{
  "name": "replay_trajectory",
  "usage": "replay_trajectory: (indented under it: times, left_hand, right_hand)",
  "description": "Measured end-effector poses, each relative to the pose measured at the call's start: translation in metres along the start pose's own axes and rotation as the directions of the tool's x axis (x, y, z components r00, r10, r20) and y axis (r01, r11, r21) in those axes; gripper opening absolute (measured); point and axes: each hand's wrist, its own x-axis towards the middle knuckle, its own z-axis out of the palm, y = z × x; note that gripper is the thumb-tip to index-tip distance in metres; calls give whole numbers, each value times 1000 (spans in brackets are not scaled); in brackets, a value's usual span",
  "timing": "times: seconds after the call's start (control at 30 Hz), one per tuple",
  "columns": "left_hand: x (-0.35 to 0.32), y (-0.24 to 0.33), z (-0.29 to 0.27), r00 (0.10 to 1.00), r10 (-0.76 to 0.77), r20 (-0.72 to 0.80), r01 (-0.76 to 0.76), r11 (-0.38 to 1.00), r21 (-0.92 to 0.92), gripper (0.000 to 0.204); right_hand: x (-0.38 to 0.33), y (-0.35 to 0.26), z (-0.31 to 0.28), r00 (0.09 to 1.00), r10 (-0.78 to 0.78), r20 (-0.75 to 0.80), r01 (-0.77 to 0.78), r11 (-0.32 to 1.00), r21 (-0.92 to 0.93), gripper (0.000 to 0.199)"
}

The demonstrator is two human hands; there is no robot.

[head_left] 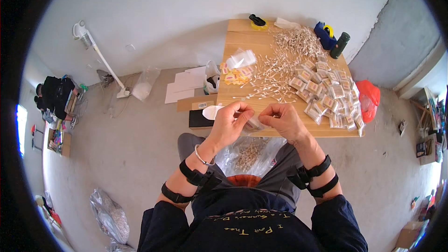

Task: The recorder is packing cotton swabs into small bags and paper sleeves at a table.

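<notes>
My left hand (232,122) and my right hand (281,119) meet above the near edge of a wooden table (242,37). Together they pinch a small clear plastic packet (254,123) holding cotton swabs, fingers closed on its top. Loose cotton swabs (280,67) are spread over the middle of the table. Several filled packets (329,98) are piled on the table's right side. Small pink and yellow labels (235,75) lie at the left, beside empty clear bags (241,58). On my lap rests a clear bag of swabs (247,153).
A blue tape dispenser (324,34), a dark cylinder (340,45) and a black and yellow tool (257,21) sit at the table's far edge. A red bag (369,99) hangs at the right. Cardboard, paper sheets (184,86) and a white stick vacuum (100,56) are on the floor, left.
</notes>
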Motion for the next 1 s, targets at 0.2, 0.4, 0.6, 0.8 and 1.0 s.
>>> replay_trajectory:
  times: [0.2, 0.4, 0.6, 0.8, 1.0]
  left_hand:
    - [-8, -7, -4, 998, 52, -37, -52, 999, -13, 19]
    - [-18, -10, -11, 997, -63, 52, 72, 981, -181, 35]
    - [-24, -2, -13, 993, -105, 51, 113, 972, -207, 40]
    - [-27, -3, -10, 988, -148, 37, 148, 867, -477, 45]
    - [-33, -2, 0, 960, -254, 116, 250, 598, -761, 50]
  right_hand:
    - [-4, -1, 9, 998, 56, 41, -60, 992, 112, 7]
    - [3, 14, 2, 993, 102, 66, -121, 777, 617, 12]
    - [3, 6, 5, 991, 111, 77, -134, 742, 657, 12]
    - [1, 3, 10, 995, 74, 70, -101, 812, 575, 14]
    - [3, 9, 12, 993, 113, -38, -64, 771, 633, 12]
